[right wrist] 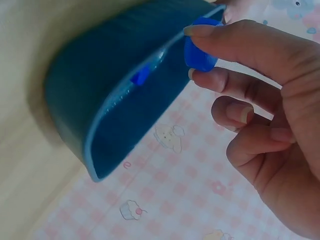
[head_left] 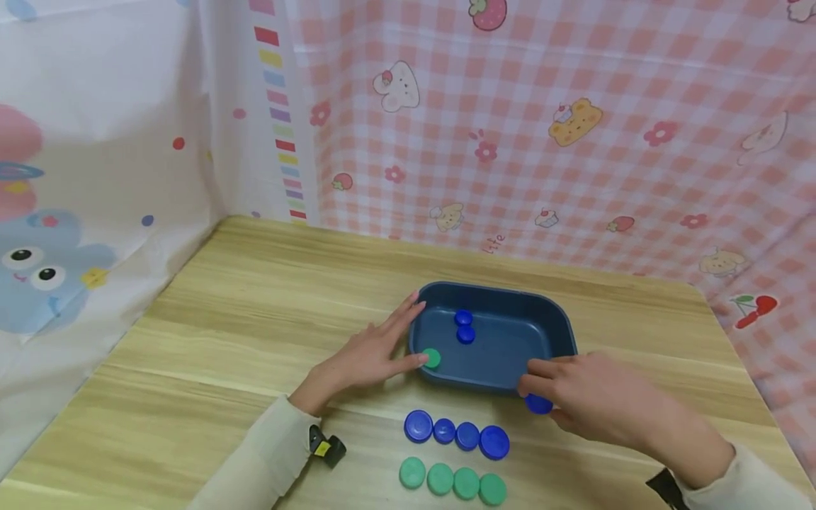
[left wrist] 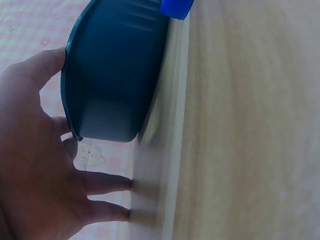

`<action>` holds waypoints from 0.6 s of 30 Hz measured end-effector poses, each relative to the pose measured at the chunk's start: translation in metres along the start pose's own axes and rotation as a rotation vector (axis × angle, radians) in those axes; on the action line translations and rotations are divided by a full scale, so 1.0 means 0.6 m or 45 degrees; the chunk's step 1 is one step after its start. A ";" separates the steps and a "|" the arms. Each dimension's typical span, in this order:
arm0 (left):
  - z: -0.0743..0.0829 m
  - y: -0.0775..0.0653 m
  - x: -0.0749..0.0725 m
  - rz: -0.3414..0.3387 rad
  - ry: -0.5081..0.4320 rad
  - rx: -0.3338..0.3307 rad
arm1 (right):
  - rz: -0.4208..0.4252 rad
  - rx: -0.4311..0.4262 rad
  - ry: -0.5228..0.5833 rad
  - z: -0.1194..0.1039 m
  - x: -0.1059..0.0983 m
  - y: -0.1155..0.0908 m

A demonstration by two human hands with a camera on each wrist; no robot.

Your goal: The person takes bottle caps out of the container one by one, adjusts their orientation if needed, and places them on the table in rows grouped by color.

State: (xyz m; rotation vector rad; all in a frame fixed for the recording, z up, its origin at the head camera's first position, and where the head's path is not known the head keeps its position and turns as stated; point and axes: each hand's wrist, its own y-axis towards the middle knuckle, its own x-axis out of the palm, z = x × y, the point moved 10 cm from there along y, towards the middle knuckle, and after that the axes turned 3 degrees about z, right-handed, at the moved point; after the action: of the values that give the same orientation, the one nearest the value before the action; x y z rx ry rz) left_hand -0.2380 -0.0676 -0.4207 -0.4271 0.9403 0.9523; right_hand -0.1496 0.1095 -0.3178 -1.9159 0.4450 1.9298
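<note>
My right hand [head_left: 593,397] pinches a blue cap [right wrist: 200,52] between thumb and index finger, just outside the front right rim of a dark blue tray [head_left: 503,354]. The other fingers of that hand are bent. My left hand [head_left: 363,354] rests at the tray's left end, its thumb and fingertips at the rim and its fingers mostly straight. Two blue caps [head_left: 466,334] lie together inside the tray. A green cap [head_left: 433,358] is in the tray's front left corner, right by my left thumb.
In front of the tray is a row of several blue caps [head_left: 467,435] of differing sizes. Nearer me runs a row of several green caps [head_left: 440,479]. All stand on a wood-grain table [head_left: 268,297], with a checked curtain [head_left: 510,177] behind it.
</note>
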 end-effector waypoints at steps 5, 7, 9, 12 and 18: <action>-0.001 0.002 0.001 0.004 0.001 0.001 | -0.034 0.032 0.038 -0.010 0.026 -0.010; -0.001 0.002 0.001 0.006 0.000 -0.001 | -0.051 0.051 0.067 -0.011 0.037 -0.011; 0.000 0.002 0.001 0.007 -0.003 -0.001 | -0.066 0.067 0.108 -0.012 0.047 -0.012; 0.000 0.001 0.000 0.004 -0.003 -0.009 | -0.079 0.077 0.156 -0.015 0.061 -0.014; 0.001 0.002 -0.001 0.007 0.007 -0.004 | -0.102 0.109 0.230 -0.020 0.091 -0.016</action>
State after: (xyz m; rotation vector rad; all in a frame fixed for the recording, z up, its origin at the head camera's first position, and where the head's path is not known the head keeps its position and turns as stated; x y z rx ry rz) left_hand -0.2387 -0.0669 -0.4200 -0.4301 0.9458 0.9577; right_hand -0.1343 0.1151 -0.3722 -2.0288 0.4863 1.6684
